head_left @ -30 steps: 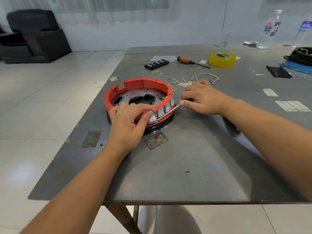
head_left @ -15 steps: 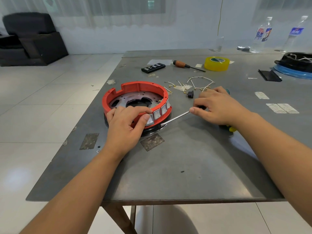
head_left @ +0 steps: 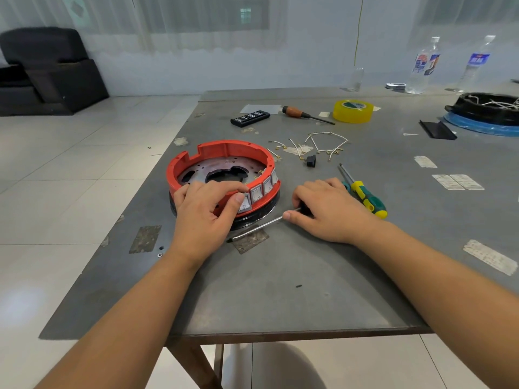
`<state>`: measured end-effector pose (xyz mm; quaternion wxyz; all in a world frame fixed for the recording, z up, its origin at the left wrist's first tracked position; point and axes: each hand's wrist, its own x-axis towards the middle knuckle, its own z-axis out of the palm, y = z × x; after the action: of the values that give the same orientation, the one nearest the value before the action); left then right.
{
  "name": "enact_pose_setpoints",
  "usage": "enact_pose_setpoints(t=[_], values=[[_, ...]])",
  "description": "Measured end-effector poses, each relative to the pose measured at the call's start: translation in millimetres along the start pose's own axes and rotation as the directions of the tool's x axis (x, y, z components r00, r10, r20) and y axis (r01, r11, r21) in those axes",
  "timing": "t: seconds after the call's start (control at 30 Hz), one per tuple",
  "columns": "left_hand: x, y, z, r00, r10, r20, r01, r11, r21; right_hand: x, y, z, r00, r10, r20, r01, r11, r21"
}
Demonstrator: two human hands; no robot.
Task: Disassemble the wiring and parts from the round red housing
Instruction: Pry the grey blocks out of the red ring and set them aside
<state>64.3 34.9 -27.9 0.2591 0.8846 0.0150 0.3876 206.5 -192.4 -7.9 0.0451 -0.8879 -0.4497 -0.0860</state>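
The left hand (head_left: 205,211) is gripping the near rim of the red housing (head_left: 224,153), which is sitting on the desk (head_left: 280,290), thumb on a switch (head_left: 245,204). The right hand (head_left: 327,209) is holding a screwdriver (head_left: 258,227) lying on the desk. Loose wires (head_left: 323,143) are lying beyond.

1. Under the left hand (head_left: 202,217) we note the housing (head_left: 224,153), red, with an inner plate of bare silver metal.
2. Beside its thumb, the switches (head_left: 261,190) are white with silver frames.
3. Just beyond the right hand (head_left: 328,209), a screwdriver (head_left: 365,196) has a green and yellow handle.
4. Further off, we record a translucent yellow tape roll (head_left: 353,111) and white loose wires (head_left: 327,141).
5. The table (head_left: 280,290) is dull grey.
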Motion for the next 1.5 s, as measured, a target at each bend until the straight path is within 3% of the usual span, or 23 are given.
enact_pose_setpoints(t=[0.3, 0.4, 0.53, 0.67, 0.83, 1.13, 1.3, 1.5], values=[[0, -1, 1, 1.000, 0.012, -0.010, -0.012, 1.000, 0.002, -10, -15, 7, 0.999, 0.009, -0.046, -0.009, 1.000, 0.003], [1, 0, 1, 1.000, 0.009, -0.021, -0.009, 1.000, 0.002, -8, -21, 3, 0.990, 0.001, -0.140, -0.005, 1.000, -0.031], [1, -1, 3, 0.999, -0.004, -0.043, 0.004, 1.000, -0.008, 11, -42, -16, 0.905, -0.151, -0.397, 0.206, 0.973, 0.100], [1, -2, 4, 0.999, -0.031, -0.044, 0.030, 0.999, -0.022, 31, -57, -19, 0.866, -0.310, -0.393, 0.380, 0.918, 0.114], [-1, -9, 7, 0.990, -0.137, -0.032, 0.134, 0.989, -0.064, 35, -62, 3, 0.827, -0.260, -0.499, 0.379, 0.913, 0.152], [-1, -9, 5, 0.997, -0.076, -0.034, 0.074, 0.995, -0.065, 30, -59, 7, 0.773, -0.281, -0.568, 0.410, 0.906, 0.109], [1, -7, 4, 0.997, -0.077, -0.026, 0.076, 0.996, -0.045, 19, -59, 3, 0.794, -0.169, -0.584, 0.414, 0.854, 0.315], [0, -7, 5, 0.994, -0.110, -0.022, 0.109, 0.994, -0.030, 12, -42, -4, 0.831, 0.055, -0.553, 0.275, 0.825, 0.494]])
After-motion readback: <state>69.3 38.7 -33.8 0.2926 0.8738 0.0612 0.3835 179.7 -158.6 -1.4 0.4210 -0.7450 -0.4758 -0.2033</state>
